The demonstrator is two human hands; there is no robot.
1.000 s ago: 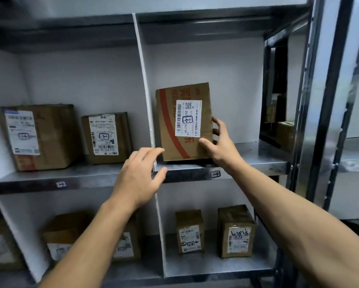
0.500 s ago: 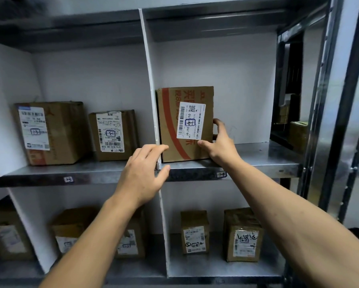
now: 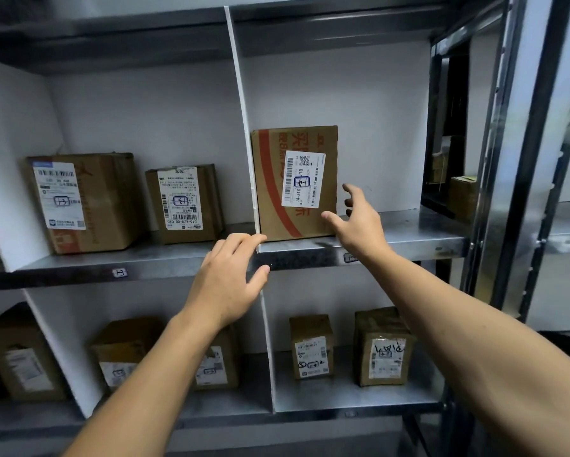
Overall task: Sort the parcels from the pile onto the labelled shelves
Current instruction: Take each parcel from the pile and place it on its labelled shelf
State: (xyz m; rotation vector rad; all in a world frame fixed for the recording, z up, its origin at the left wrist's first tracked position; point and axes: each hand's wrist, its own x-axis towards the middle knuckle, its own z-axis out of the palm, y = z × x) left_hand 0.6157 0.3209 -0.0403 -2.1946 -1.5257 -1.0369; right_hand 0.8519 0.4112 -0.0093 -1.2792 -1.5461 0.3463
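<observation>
A brown cardboard parcel (image 3: 296, 183) with a red stripe and a white barcode label stands upright on the upper metal shelf (image 3: 409, 235), pushed against the white divider (image 3: 240, 127). My right hand (image 3: 359, 222) hovers just right of the parcel with spread fingers, off the box. My left hand (image 3: 227, 282) is in front of the shelf edge below the divider, fingers relaxed, holding nothing.
Two labelled parcels (image 3: 79, 202) (image 3: 184, 202) stand in the bay to the left. Several smaller parcels sit on the lower shelf (image 3: 343, 397). Small tags mark the shelf edge (image 3: 120, 272). A metal rack post (image 3: 508, 159) rises at the right.
My right hand has let go of the parcel and drawn back to the right. The parcel now stands alone against the divider. My left hand barely moved.
</observation>
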